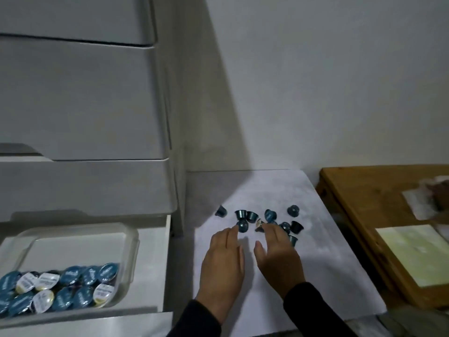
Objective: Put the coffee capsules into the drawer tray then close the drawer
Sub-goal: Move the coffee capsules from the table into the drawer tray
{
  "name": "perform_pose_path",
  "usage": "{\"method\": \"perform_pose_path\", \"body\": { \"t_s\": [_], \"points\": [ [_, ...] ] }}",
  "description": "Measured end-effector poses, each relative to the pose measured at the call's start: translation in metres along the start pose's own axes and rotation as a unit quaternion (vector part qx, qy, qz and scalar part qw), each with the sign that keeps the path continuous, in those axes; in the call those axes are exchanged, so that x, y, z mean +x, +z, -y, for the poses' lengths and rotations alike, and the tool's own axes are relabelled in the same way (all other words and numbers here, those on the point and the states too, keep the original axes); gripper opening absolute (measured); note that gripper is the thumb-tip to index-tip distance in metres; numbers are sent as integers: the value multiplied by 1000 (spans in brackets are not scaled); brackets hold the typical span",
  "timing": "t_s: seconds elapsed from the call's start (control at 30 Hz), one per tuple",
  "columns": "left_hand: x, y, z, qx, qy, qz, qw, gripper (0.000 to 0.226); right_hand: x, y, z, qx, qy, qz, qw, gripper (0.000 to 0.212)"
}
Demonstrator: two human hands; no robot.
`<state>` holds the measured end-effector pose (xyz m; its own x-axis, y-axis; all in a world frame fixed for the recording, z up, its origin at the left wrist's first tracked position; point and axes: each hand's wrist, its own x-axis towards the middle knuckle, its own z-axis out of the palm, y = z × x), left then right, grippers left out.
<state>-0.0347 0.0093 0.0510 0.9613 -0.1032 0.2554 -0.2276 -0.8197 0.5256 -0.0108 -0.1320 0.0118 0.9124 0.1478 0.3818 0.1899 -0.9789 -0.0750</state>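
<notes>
While both hands lie spread flat, left hand and right hand fingertips touch scattered capsules.

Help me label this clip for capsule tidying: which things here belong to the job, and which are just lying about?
Part of the job: loose capsules on the white surface; clear tray, part-filled; open drawer; left hand and right hand reaching for capsules.

Just lying about: wooden board, pale sheet, closed upper drawers.
</notes>
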Motion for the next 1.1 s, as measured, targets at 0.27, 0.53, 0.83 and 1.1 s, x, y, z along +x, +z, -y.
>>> {"method": "perform_pose_path", "body": {
  "t_s": [0.27,0.53,0.83,1.1],
  "points": [
    [31,96,-46,-111,-56,109,986,30,0,10,-88,105,144,115,977,36],
    [56,142,-54,-174,-174,130,960,32,4,35,-121,162,158,159,961,23],
    [70,155,-61,-261,-293,85,916,21,-13,42,-133,312,202,104,922,19],
    [71,153,-59,-323,-359,48,874,20,-13,40,-137,349,278,120,887,20]
  ]
}}
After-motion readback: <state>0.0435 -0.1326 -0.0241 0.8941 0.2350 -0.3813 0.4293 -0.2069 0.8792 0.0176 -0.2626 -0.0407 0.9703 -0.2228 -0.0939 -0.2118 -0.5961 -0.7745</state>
